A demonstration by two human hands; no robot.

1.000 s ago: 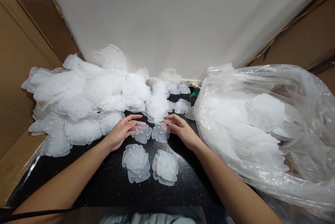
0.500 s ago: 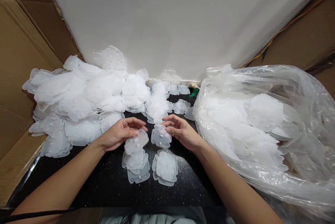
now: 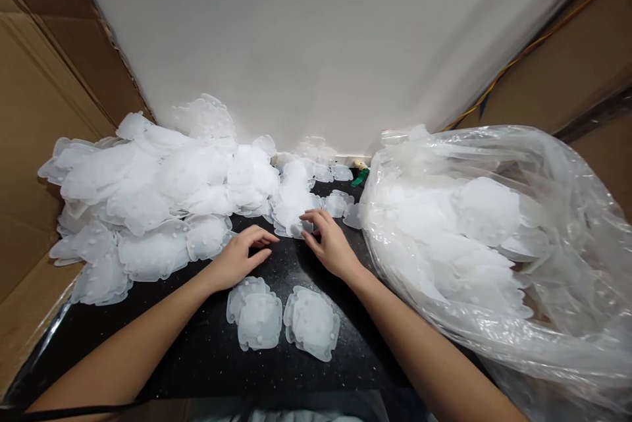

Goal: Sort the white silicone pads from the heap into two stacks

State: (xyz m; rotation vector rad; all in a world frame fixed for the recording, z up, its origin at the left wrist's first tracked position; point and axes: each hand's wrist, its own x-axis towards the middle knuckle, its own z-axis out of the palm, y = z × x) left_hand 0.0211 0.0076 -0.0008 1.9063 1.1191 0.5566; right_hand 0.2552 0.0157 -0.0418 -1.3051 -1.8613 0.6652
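stacked pieces (image 3: 312,322) mostly hide those beneath; the right edge crops the bag (image 3: 585,191).

L stack (image 3: 259,321) & R stack (image 3: 313,324), translucent wht plastic pcs, flat, adjacent; loose pile (image 3: 291,198) behind

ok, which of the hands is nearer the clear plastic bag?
Right. The right hand is just left of the bag, with a gap between; the left hand is farther left.
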